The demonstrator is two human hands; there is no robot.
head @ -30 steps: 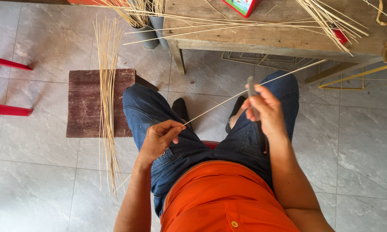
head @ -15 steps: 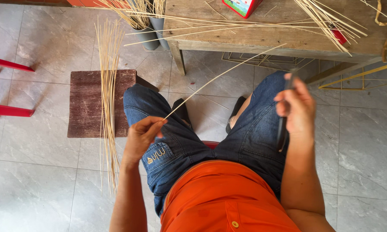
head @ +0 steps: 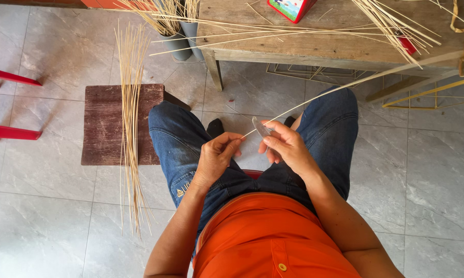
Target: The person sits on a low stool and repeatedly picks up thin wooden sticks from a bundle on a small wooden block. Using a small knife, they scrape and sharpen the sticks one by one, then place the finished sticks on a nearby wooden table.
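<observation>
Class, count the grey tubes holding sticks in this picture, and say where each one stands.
2. Both grey tubes stand on the floor by the table leg, top centre: one to the left, the other touching it on the right. More may be hidden behind the table.

Strips (head: 130, 118) across stool (head: 103, 128) at left, table (head: 335, 49) ahead

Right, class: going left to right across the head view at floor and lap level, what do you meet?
Red bars → dark wooden stool → bundle of pale strips → left hand → small blade → right hand → yellow wire frame.
</observation>
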